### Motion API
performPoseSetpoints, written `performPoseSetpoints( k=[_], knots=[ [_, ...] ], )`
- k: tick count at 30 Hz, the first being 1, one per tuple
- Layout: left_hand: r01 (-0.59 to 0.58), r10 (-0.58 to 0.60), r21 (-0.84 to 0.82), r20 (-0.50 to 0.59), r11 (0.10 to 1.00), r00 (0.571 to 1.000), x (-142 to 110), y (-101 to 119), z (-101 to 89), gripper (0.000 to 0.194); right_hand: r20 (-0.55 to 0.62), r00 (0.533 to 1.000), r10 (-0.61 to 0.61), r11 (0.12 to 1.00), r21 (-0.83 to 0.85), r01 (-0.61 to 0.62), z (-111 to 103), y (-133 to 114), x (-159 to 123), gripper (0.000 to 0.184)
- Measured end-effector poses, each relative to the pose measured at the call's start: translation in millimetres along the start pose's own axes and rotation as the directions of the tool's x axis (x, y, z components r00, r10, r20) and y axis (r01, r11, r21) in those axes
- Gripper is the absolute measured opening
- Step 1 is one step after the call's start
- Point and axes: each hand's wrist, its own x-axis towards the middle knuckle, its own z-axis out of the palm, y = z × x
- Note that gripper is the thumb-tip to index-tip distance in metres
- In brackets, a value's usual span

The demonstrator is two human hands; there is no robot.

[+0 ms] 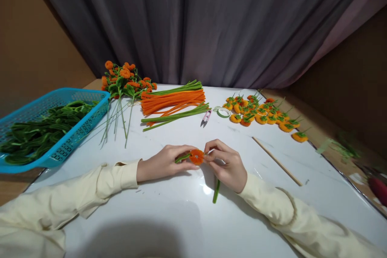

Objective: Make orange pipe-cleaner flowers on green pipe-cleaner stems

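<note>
Between my two hands, just above the white table, is an orange pipe-cleaner flower (196, 157). My left hand (169, 163) pinches it from the left, and a short green pipe-cleaner piece (182, 158) shows between thumb and fingers. From the right, the fingertips of my right hand (226, 164) are closed at the flower's edge; exactly what they pinch is too small to make out. A green pipe-cleaner stem (216, 191) shows below my right hand, its upper end hidden behind the hand.
A blue basket (65, 145) of green leaves (45, 133) stands left. Farther back are finished orange flowers (125, 73), orange pipe cleaners (172, 102), thread snips (206, 117), green tape (223, 113) and yellow-orange flower heads (261, 119). A wooden stick (276, 161) lies right.
</note>
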Motion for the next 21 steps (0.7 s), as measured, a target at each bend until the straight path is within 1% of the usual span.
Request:
performPoseSetpoints(
  k=[1, 2, 3, 4, 5, 6, 7, 8, 10, 12, 16, 21],
  knots=[
    [0.073, -0.067, -0.110, 0.059, 0.991, 0.996, 1.6, 2.7, 0.3, 0.041, 0.016, 1.000, -0.009, 1.000, 0.013, 0.009, 0.6, -0.9, -0.4, 0.021],
    [0.157, -0.129, -0.239, 0.129, 0.958, 0.983, 3.3, 4.8, 0.8, 0.042, 0.033, 0.999, -0.017, 0.999, 0.027, 0.016, 1.2, -1.7, -0.9, 0.021],
    [0.248, -0.180, -0.375, 0.209, 0.893, 0.961, 5.1, 6.0, 1.3, 0.045, 0.047, 0.999, -0.023, 0.999, 0.040, 0.021, 1.8, -2.5, -1.5, 0.021],
    [0.336, -0.211, -0.497, 0.292, 0.800, 0.933, 6.8, 6.2, 1.7, 0.050, 0.057, 0.998, -0.025, 0.999, 0.050, 0.022, 2.3, -3.1, -2.0, 0.022],
    [0.412, -0.224, -0.591, 0.367, 0.693, 0.903, 8.4, 5.4, 1.8, 0.055, 0.063, 0.998, -0.026, 0.998, 0.057, 0.022, 2.7, -3.5, -2.4, 0.022],
    [0.474, -0.219, -0.647, 0.437, 0.597, 0.872, 9.8, 3.8, 1.6, 0.058, 0.066, 0.997, -0.028, 0.998, 0.061, 0.024, 2.9, -3.6, -2.8, 0.023],
    [0.517, -0.205, -0.675, 0.490, 0.526, 0.847, 10.7, 1.5, 1.1, 0.056, 0.072, 0.997, -0.032, 0.998, 0.064, 0.027, 3.0, -3.3, -3.0, 0.023],
    [0.546, -0.185, -0.687, 0.529, 0.480, 0.828, 11.3, -1.0, 0.4, 0.052, 0.078, 0.996, -0.038, 0.997, 0.066, 0.033, 3.0, -2.8, -3.2, 0.023],
    [0.564, -0.141, -0.699, 0.567, 0.439, 0.812, 11.4, -5.7, -1.2, 0.042, 0.097, 0.994, -0.054, 0.997, 0.068, 0.047, 3.0, -1.4, -3.3, 0.023],
    [0.564, -0.115, -0.713, 0.574, 0.415, 0.811, 10.9, -8.5, -2.7, 0.035, 0.111, 0.991, -0.068, 0.996, 0.058, 0.062, 2.9, -0.2, -3.2, 0.023],
    [0.581, -0.130, -0.729, 0.578, 0.363, 0.806, 10.6, -8.0, -4.0, 0.026, 0.107, 0.990, -0.088, 0.996, 0.027, 0.086, 1.7, -1.4, -1.6, 0.021],
    [0.577, -0.151, -0.754, 0.560, 0.314, 0.814, 11.1, -7.2, -3.6, 0.020, 0.082, 0.992, -0.092, 0.995, 0.039, 0.089, -0.1, -6.7, 1.7, 0.016]
  ],
)
